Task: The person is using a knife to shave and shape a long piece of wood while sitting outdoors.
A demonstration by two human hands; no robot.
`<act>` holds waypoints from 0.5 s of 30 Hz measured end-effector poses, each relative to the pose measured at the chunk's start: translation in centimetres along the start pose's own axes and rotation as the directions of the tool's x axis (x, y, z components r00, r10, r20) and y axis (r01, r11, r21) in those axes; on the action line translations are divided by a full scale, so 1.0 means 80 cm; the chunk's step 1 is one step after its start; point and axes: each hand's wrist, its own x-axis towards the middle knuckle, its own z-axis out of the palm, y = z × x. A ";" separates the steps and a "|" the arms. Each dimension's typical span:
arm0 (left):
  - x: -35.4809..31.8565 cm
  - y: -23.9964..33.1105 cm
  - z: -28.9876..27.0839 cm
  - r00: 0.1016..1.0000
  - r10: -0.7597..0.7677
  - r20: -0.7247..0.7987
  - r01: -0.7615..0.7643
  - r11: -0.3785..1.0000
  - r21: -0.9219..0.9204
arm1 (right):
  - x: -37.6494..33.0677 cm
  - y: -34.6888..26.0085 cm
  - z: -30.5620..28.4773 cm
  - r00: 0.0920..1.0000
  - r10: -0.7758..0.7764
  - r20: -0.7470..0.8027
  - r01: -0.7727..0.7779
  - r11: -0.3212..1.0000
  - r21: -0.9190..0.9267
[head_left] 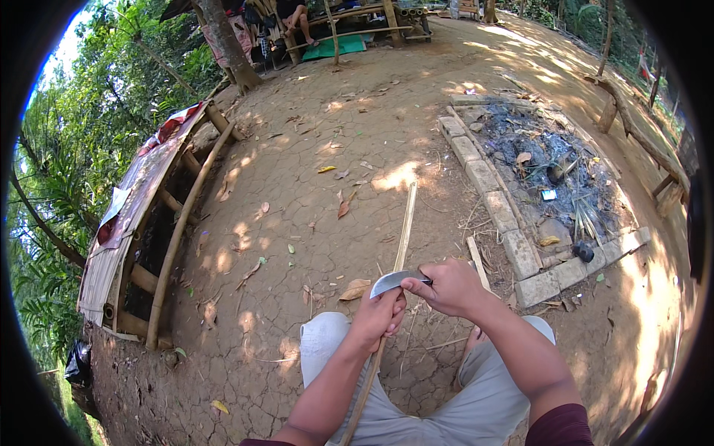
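My left hand (378,321) is closed around a long, pale strip of split bamboo (406,230). The strip runs from between my legs up and away over the cracked soil, its far end broader and lighter. In my right hand (451,287) is a knife (393,282) with a short curved blade, its dark handle mostly hidden by my fingers. The blade lies across the strip just above my left hand, with my right thumb along its back. Whether the edge bites into the bamboo I cannot tell.
A fire pit edged with blocks (482,177) lies ahead on the right, holding ash and litter. To the left stands a low bamboo bench (137,197). Another bamboo strip (477,262) lies by my right knee. Far off, a person's leg (300,26) shows beside a tree trunk (227,44).
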 end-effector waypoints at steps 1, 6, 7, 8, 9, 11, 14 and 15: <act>0.000 0.000 0.002 1.000 0.010 0.003 -0.010 1.000 0.026 | 0.002 0.001 -0.003 1.000 0.012 0.007 -0.012 1.000 0.017; 0.004 -0.004 0.002 0.999 0.006 0.044 -0.009 0.997 0.073 | 0.004 0.012 0.000 0.997 0.013 -0.077 -0.015 1.000 -0.024; 0.004 -0.004 0.006 0.999 0.014 0.035 -0.017 0.997 0.076 | 0.003 0.017 0.000 0.993 0.011 -0.116 -0.017 0.999 -0.052; 0.002 -0.003 0.012 0.999 0.022 0.025 -0.024 0.996 0.081 | 0.003 0.019 0.000 0.988 0.009 -0.155 -0.021 0.997 -0.076; 0.002 -0.002 0.015 0.999 0.030 0.015 -0.031 0.996 0.086 | 0.003 0.018 -0.002 0.986 0.012 -0.165 -0.027 0.995 -0.092; 0.004 -0.003 0.012 0.997 0.044 0.060 -0.049 0.995 0.090 | 0.003 0.014 -0.007 0.983 0.016 -0.185 -0.039 0.992 -0.123; 0.009 -0.014 0.010 0.997 0.048 0.055 -0.054 0.993 0.108 | 0.006 0.023 -0.001 0.972 0.072 -0.223 -0.108 0.982 -0.153; 0.009 -0.019 0.012 0.998 0.048 0.043 -0.052 0.992 0.112 | 0.010 0.029 -0.009 0.950 0.175 -0.260 -0.200 0.977 -0.075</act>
